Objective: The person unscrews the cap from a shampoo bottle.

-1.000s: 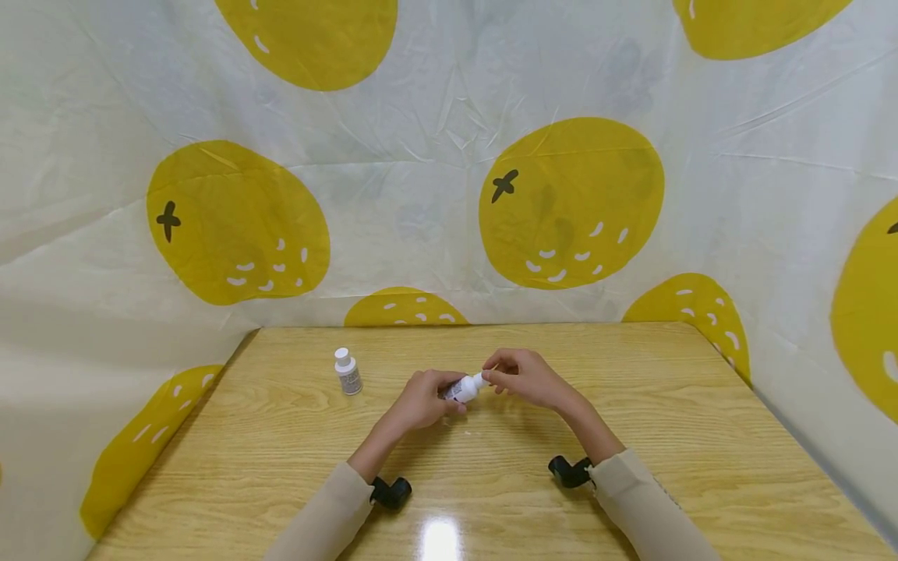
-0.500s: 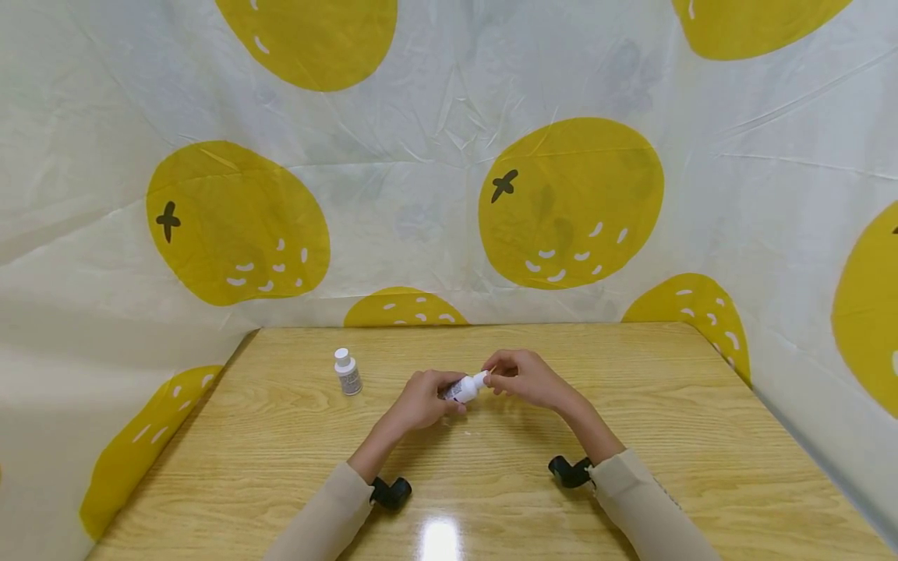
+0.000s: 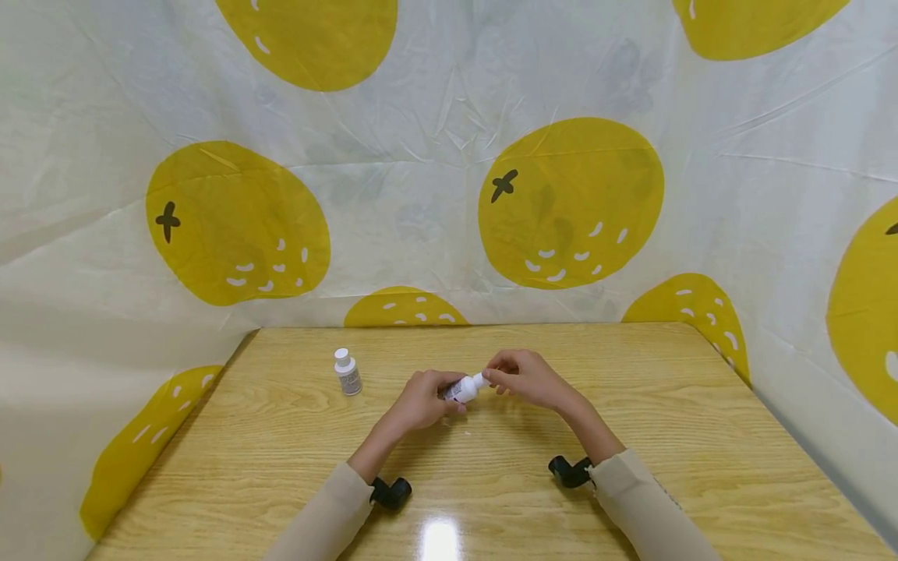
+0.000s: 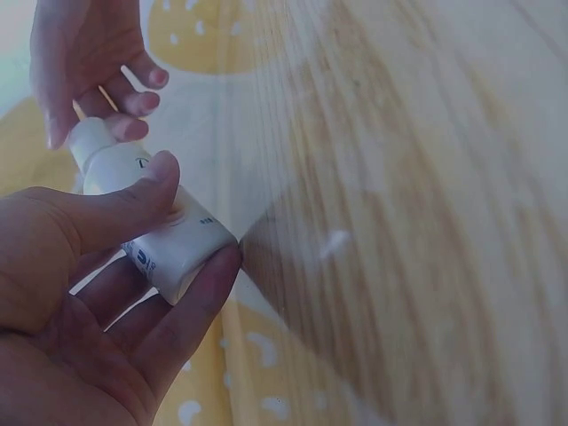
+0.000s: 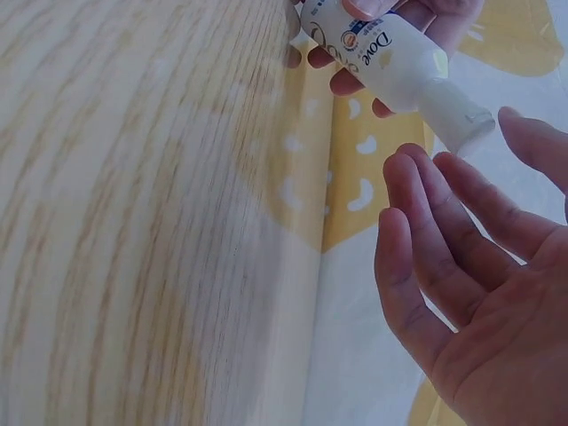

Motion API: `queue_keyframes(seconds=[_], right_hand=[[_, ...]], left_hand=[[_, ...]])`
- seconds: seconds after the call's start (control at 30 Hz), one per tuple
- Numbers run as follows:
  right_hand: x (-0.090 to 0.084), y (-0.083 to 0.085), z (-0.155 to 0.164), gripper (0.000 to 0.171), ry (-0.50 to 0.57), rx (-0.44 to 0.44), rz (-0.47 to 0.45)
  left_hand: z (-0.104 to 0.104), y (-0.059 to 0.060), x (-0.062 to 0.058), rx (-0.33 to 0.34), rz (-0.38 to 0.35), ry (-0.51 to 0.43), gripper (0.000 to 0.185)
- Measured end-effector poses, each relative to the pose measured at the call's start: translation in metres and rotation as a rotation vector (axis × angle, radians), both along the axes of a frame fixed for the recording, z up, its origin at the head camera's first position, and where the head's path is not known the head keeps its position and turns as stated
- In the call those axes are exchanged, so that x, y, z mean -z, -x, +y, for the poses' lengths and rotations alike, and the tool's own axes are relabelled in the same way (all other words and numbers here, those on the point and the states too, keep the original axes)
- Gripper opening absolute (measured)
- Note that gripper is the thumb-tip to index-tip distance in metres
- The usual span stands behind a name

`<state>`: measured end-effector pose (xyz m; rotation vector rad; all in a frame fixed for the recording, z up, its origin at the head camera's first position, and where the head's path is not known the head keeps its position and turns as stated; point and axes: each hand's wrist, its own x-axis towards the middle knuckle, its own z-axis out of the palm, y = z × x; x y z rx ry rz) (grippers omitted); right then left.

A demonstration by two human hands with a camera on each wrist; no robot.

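Holding a small white bottle tilted just above the bench — left hand grip is clenched around the body, thumb on top, fingers under. Right hand sits at the cap end: fingers relaxed and released in the wrist view, tips just beside the cap. A second white bottle stands upright, well left of both hands.

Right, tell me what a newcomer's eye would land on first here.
The backdrop cloth with big yellow fruit prints fills the scene behind the wooden table. At mid-table, the left hand grips a small white Dove bottle, the right hand at its cap end. A second small white bottle stands upright to the left.
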<state>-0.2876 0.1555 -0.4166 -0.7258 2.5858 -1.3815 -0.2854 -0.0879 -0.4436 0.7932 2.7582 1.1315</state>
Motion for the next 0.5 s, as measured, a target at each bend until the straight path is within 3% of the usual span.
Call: queue_keyframes(seconds=[0.5], right_hand=[[-0.0003, -0.0002, 0.0010, 0.024, 0.010, -0.046, -0.008]], left_hand=[[0.0000, 0.0007, 0.0012, -0.004, 0.004, 0.004, 0.039]])
